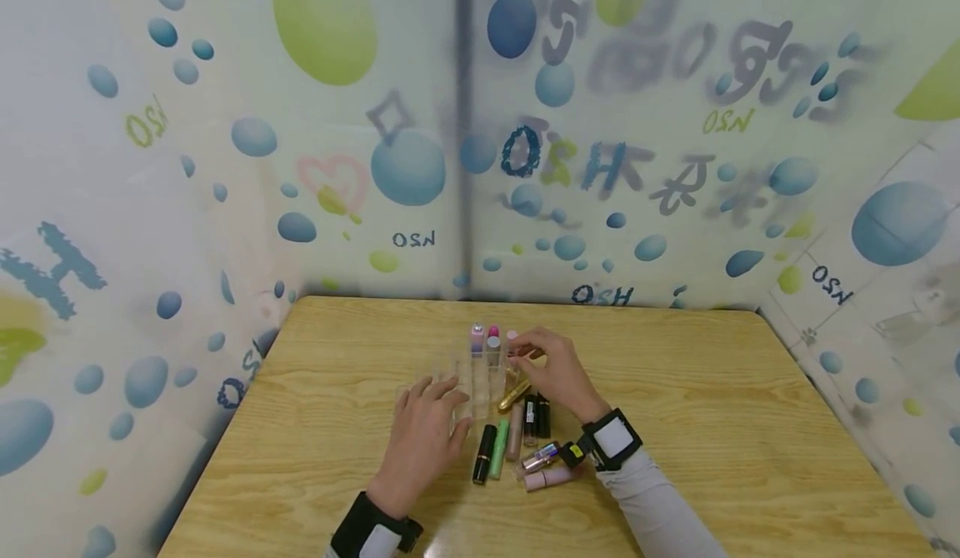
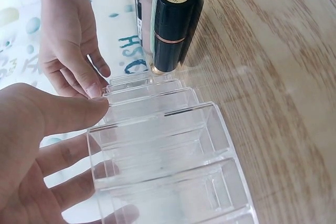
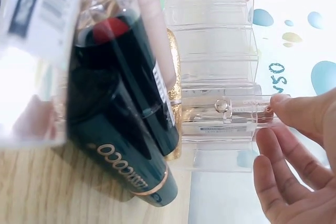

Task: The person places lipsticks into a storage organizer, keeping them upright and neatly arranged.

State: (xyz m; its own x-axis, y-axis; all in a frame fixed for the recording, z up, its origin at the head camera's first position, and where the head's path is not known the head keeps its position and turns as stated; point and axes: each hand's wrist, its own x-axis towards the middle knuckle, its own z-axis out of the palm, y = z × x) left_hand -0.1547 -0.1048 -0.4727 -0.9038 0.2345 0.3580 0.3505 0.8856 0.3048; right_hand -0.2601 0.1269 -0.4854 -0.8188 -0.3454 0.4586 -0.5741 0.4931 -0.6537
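A clear stepped lipstick organizer (image 1: 482, 387) stands on the table, with several lipsticks (image 1: 477, 338) upright in its back compartments. My left hand (image 1: 427, 433) rests on its left side, thumb at the rim and the other fingers spread, seen through the clear wall (image 2: 168, 150) in the left wrist view. My right hand (image 1: 555, 371) pinches the top end of a clear-cased lipstick (image 3: 244, 107) between thumb and fingers; its lower part lies within a back-right compartment. A gold lipstick tube (image 1: 514, 394) leans close to the organizer, below the right hand.
Loose tubes lie in front and to the right: a black one (image 1: 484, 455), a green one (image 1: 498, 450), a beige one (image 1: 515, 431), two dark ones with clear caps or lettering (image 3: 126, 145), a silver one (image 1: 540, 456) and a pink one (image 1: 547, 479). A patterned curtain (image 1: 375, 208) hangs behind the table.
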